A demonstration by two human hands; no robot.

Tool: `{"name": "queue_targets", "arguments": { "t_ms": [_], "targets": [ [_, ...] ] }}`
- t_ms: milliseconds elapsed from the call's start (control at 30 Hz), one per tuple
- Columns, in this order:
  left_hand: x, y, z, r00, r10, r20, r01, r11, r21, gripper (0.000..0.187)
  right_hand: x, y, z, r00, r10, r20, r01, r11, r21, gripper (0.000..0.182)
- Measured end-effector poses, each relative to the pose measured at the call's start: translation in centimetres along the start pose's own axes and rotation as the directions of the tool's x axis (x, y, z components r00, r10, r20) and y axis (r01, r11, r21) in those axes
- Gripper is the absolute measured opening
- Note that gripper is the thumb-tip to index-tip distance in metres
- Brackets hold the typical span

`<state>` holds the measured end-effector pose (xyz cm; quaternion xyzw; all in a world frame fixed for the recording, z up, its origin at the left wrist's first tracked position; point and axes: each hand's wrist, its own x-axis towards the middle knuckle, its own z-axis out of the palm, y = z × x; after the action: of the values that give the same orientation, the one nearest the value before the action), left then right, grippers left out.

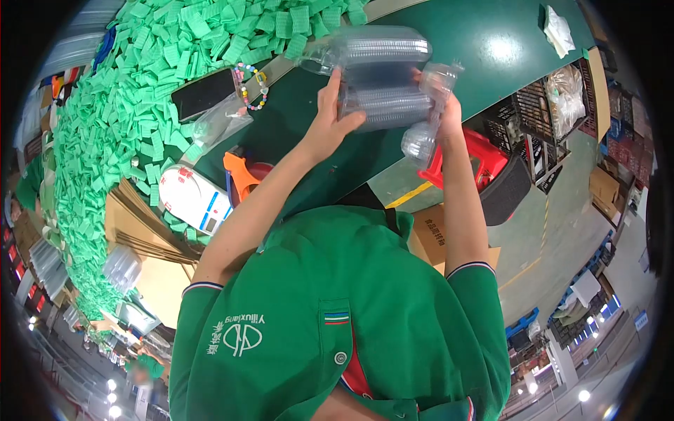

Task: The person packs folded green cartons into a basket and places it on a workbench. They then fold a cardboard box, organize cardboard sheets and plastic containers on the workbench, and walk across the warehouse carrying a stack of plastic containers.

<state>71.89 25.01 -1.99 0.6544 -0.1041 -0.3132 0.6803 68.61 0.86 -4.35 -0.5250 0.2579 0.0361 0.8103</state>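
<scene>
Two nested stacks of clear ribbed plastic containers lie side by side above the green table: the far stack (382, 48) and the near stack (390, 105). My left hand (330, 119) grips their left side, thumb on the near stack and fingers reaching toward the far one. At the right end, my right hand (449, 116) is closed round a clear plastic piece with rounded ends (421, 144). Part of that hand is hidden behind the plastic. Blur and transparency obscure whether these pieces are joined.
A heap of green foam-like pieces (161, 49) covers the table's left. Near it lie a phone (203, 95), a bead bracelet (262, 95), a white scale (189, 196) and an orange tool (241, 175). A red stool (474, 158) and black crates (537, 102) stand right.
</scene>
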Motion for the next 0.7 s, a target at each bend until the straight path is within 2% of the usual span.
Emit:
{"name": "queue_targets", "arguments": {
  "t_ms": [67,100,200,233,333,433,500,633,700],
  "targets": [
    [-1.6,2.2,0.0,0.997,0.068,-0.047,-0.052,0.958,0.282,0.087,-0.6,1.5,0.7,1.0,0.015,-0.017,-0.014,0.999,0.048,0.04],
    [-2.2,3.8,0.1,0.992,0.108,-0.063,-0.072,0.906,0.418,0.089,-0.7,3.0,0.9,0.999,0.048,-0.014,-0.045,0.986,0.162,0.039],
    [-4.4,8.7,0.5,0.994,0.098,0.055,-0.104,0.623,0.775,0.09,-1.9,5.4,3.7,0.989,0.147,-0.02,-0.143,0.981,0.127,0.038],
    [-4.9,9.2,1.1,0.977,0.191,0.095,-0.181,0.509,0.842,0.089,-2.4,4.9,5.2,0.94,0.333,-0.076,-0.302,0.914,0.27,0.035],
    [-5.3,8.5,2.0,0.977,0.203,0.061,-0.148,0.448,0.882,0.086,-1.9,5.3,4.8,0.97,0.243,0.025,-0.236,0.906,0.35,0.034],
    [-5.1,9.0,2.8,0.967,0.221,0.126,-0.199,0.349,0.916,0.084,-2.5,4.9,3.1,0.972,0.234,-0.029,-0.214,0.93,0.299,0.032],
    [-4.7,8.6,3.4,0.962,0.231,0.143,-0.219,0.352,0.91,0.082,-3.8,4.1,2.2,0.96,0.255,-0.115,-0.227,0.95,0.216,0.032],
    [-3.6,8.0,5.1,0.926,0.261,0.273,-0.338,0.249,0.907,0.076,-5.2,5.8,-1.8,0.934,0.267,-0.239,-0.194,0.937,0.291,0.031],
    [-3.1,7.7,5.9,0.894,0.311,0.322,-0.389,0.181,0.903,0.069,-6.2,6.6,-3.5,0.946,0.221,-0.237,-0.152,0.948,0.279,0.03]
  ]
}}
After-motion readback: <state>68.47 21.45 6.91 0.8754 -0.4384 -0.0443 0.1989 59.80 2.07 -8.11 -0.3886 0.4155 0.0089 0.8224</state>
